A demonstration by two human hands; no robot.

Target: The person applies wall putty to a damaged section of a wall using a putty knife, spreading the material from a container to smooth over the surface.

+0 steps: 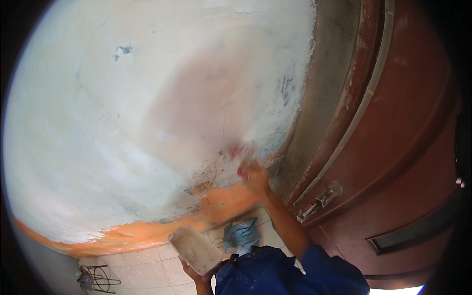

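Note:
My right hand [256, 180] is closed around what looks like a putty knife [239, 153] with red on it, blurred by motion. The tool is at the lower right of the patchy white wall [123, 118], near a rough, flaking strip above orange paint. Low in front of my body, my left hand [192, 273] grips a rectangular tub [213, 269] from below and at its side. Whitish paste [197, 251] coats the inside of the tub. Its underside and some of my left fingers are hidden.
Right of the wall stand a bare grey strip [322, 93] and a reddish-brown door [393, 118] with a metal latch [327, 195]. On the tiled floor [147, 275] lies a blue cloth [242, 235]. A dark metal-framed stool [101, 278] stands at the lower left.

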